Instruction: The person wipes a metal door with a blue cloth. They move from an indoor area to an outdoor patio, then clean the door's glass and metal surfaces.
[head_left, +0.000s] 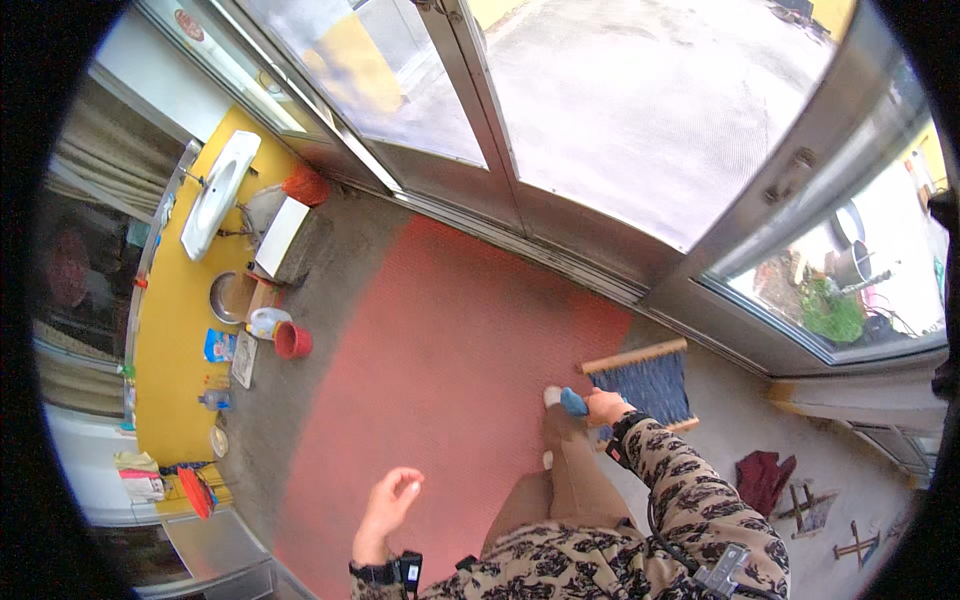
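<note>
My right hand (606, 409) is closed around a small blue item (574, 402), which looks soft like cloth; its exact kind cannot be told. That hand is over the near edge of a low folding stool (652, 386) with wooden rails and a dark blue woven seat. The hand and forearm hide part of the stool. Just left of the blue item, the pale tip of one shoe (553, 396) shows below my brown trouser leg. Away to the left, my left hand (390, 506) hangs above the red mat (420, 360), fingers loosely curled, thumb apart and nothing in it.
Glass doors (517, 180) with a metal sill border the far side. Along the yellow wall are a white washbasin (219, 195), a red bucket (292, 340), a plastic jug (268, 322) and a metal basin (225, 296). A maroon garment (763, 480) and folding frames (808, 510) lie at right.
</note>
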